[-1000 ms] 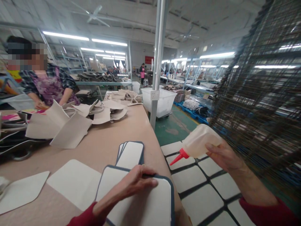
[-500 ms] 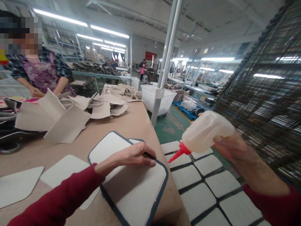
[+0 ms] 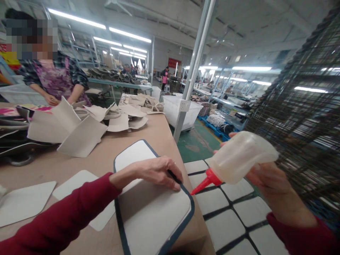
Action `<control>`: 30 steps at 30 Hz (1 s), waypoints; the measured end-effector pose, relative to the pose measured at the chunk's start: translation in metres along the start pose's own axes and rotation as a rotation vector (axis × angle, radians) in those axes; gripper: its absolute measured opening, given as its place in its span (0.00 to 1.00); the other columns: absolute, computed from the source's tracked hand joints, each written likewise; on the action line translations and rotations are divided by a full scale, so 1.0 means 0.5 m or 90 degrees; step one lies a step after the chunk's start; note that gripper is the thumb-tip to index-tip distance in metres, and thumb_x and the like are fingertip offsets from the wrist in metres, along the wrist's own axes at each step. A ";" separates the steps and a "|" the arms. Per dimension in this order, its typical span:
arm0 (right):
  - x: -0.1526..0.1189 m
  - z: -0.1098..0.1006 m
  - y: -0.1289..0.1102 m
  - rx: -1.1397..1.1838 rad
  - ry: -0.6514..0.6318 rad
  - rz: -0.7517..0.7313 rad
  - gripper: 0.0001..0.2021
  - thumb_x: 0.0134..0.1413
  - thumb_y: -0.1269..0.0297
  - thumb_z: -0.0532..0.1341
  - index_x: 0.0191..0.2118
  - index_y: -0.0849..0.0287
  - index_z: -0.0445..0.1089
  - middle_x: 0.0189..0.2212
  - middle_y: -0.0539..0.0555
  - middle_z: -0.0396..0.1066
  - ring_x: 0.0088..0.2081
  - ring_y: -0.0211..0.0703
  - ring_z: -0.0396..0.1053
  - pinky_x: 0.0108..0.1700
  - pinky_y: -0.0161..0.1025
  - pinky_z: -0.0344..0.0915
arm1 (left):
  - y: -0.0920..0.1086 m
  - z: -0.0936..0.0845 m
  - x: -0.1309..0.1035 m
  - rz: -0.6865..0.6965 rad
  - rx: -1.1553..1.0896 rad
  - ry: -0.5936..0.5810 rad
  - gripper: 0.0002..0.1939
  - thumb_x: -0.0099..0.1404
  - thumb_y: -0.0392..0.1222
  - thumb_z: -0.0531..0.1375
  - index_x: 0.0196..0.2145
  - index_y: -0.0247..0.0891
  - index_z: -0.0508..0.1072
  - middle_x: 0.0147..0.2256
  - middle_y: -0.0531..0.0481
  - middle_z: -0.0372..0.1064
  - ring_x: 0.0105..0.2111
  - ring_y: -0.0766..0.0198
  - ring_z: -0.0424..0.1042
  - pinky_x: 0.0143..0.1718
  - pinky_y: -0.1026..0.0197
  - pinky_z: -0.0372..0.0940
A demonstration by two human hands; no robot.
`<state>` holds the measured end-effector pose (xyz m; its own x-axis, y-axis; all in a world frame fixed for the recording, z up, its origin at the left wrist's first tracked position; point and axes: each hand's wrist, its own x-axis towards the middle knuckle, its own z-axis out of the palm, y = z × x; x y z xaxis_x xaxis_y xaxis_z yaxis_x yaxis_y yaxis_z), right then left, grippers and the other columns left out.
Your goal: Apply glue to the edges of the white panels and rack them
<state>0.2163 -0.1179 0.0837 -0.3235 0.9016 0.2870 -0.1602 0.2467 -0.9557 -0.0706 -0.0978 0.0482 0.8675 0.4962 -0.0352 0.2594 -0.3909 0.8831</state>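
A translucent squeeze bottle (image 3: pixel 239 157) with a red nozzle is gripped in my right hand (image 3: pixel 268 179). The nozzle's tip points down and left, close to the dark-edged right corner of a white panel (image 3: pixel 156 216). My left hand (image 3: pixel 159 173) is closed on the dark edging at the panel's upper side, fingertips over the white face. Behind that hand lies a white area with dark edging (image 3: pixel 135 156). Flat white pieces (image 3: pixel 29 200) rest on the brown table (image 3: pixel 127 141) to the left.
Beige curved pieces (image 3: pixel 82 136) are piled at the table's far left, near a person in a patterned apron (image 3: pixel 55 79). A metal post (image 3: pixel 183 113) and white bin (image 3: pixel 195 115) stand beyond the table. Edged panels (image 3: pixel 225 223) cover the lower right, below a wire rack (image 3: pixel 300 102).
The bottle in my right hand has shifted slightly right and down. My left hand and the panel sit a little further right, and the whole view has shifted.
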 end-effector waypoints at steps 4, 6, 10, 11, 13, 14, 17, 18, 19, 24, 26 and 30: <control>0.000 0.003 0.007 -0.001 0.047 0.004 0.34 0.28 0.51 0.75 0.48 0.45 0.71 0.41 0.53 0.76 0.40 0.55 0.75 0.42 0.49 0.75 | 0.009 -0.002 -0.003 0.005 0.005 -0.019 0.10 0.60 0.42 0.64 0.36 0.32 0.79 0.29 0.49 0.73 0.29 0.67 0.69 0.29 0.69 0.61; 0.000 0.002 0.011 0.001 0.048 0.011 0.35 0.27 0.51 0.75 0.49 0.45 0.71 0.41 0.52 0.76 0.41 0.56 0.75 0.43 0.50 0.74 | 0.013 -0.002 -0.004 0.009 0.013 -0.018 0.11 0.60 0.43 0.64 0.36 0.32 0.79 0.30 0.49 0.74 0.30 0.67 0.69 0.30 0.69 0.61; -0.001 -0.005 0.021 0.005 0.037 0.023 0.37 0.28 0.51 0.75 0.51 0.43 0.68 0.44 0.51 0.75 0.44 0.58 0.74 0.47 0.52 0.73 | 0.019 0.000 -0.006 -0.009 0.026 -0.014 0.11 0.60 0.43 0.64 0.37 0.33 0.80 0.29 0.51 0.74 0.29 0.68 0.69 0.29 0.70 0.61; -0.001 -0.007 0.023 0.006 0.039 0.021 0.37 0.28 0.51 0.75 0.51 0.43 0.68 0.44 0.52 0.74 0.44 0.58 0.74 0.46 0.52 0.73 | 0.020 0.001 -0.006 -0.014 0.027 -0.013 0.11 0.60 0.43 0.64 0.37 0.34 0.80 0.29 0.50 0.74 0.29 0.68 0.69 0.29 0.69 0.61; -0.001 -0.010 0.026 0.016 0.043 0.017 0.37 0.27 0.52 0.75 0.51 0.44 0.69 0.44 0.52 0.74 0.43 0.59 0.74 0.45 0.52 0.74 | 0.023 0.003 -0.008 -0.020 0.027 -0.013 0.11 0.59 0.43 0.65 0.37 0.34 0.80 0.31 0.50 0.75 0.30 0.67 0.70 0.30 0.69 0.61; -0.002 -0.011 0.026 0.024 0.042 0.014 0.36 0.28 0.53 0.75 0.51 0.44 0.69 0.43 0.53 0.74 0.43 0.59 0.74 0.44 0.52 0.74 | 0.025 0.004 -0.009 -0.021 0.024 -0.012 0.11 0.59 0.42 0.65 0.37 0.34 0.80 0.31 0.49 0.75 0.30 0.66 0.70 0.30 0.69 0.61; -0.003 -0.012 0.027 0.048 0.037 0.013 0.34 0.32 0.55 0.74 0.52 0.45 0.69 0.43 0.55 0.74 0.43 0.60 0.74 0.44 0.52 0.74 | 0.030 0.006 -0.011 -0.026 0.018 -0.009 0.10 0.60 0.42 0.64 0.37 0.34 0.80 0.31 0.49 0.75 0.30 0.66 0.70 0.30 0.68 0.61; -0.004 -0.012 0.027 0.053 0.038 0.012 0.34 0.32 0.55 0.74 0.52 0.45 0.69 0.43 0.55 0.74 0.43 0.61 0.74 0.43 0.53 0.74 | 0.031 0.007 -0.011 -0.027 0.019 -0.007 0.10 0.60 0.42 0.64 0.37 0.34 0.80 0.30 0.49 0.75 0.29 0.66 0.69 0.30 0.68 0.61; -0.004 -0.013 0.028 0.055 0.042 0.011 0.34 0.32 0.55 0.74 0.51 0.45 0.69 0.43 0.55 0.74 0.43 0.62 0.74 0.42 0.53 0.74 | 0.032 0.007 -0.012 -0.028 0.021 -0.005 0.10 0.60 0.42 0.64 0.37 0.35 0.80 0.30 0.49 0.75 0.29 0.66 0.69 0.30 0.68 0.61; -0.008 -0.025 0.035 0.056 0.038 0.000 0.35 0.30 0.56 0.74 0.51 0.45 0.69 0.42 0.55 0.75 0.44 0.62 0.74 0.43 0.54 0.73 | 0.032 0.008 -0.012 -0.031 0.010 0.005 0.12 0.60 0.43 0.64 0.38 0.34 0.80 0.31 0.49 0.74 0.30 0.65 0.68 0.30 0.67 0.61; -0.010 -0.032 0.039 0.056 0.028 -0.001 0.35 0.32 0.58 0.73 0.52 0.45 0.68 0.44 0.54 0.74 0.46 0.61 0.73 0.47 0.55 0.72 | 0.031 0.009 -0.012 -0.034 0.009 0.012 0.12 0.59 0.43 0.64 0.37 0.33 0.80 0.30 0.49 0.74 0.29 0.66 0.67 0.30 0.67 0.60; -0.011 -0.045 0.045 0.072 0.013 -0.001 0.34 0.34 0.61 0.72 0.53 0.45 0.66 0.46 0.54 0.74 0.48 0.60 0.72 0.49 0.56 0.70 | 0.031 0.009 -0.015 -0.035 -0.003 0.024 0.11 0.59 0.43 0.64 0.36 0.33 0.80 0.29 0.50 0.73 0.29 0.66 0.67 0.30 0.67 0.60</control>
<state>0.2355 -0.1096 0.0591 -0.3039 0.9087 0.2861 -0.2652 0.2078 -0.9416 -0.0712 -0.1109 0.0600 0.8351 0.5460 -0.0665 0.3048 -0.3588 0.8822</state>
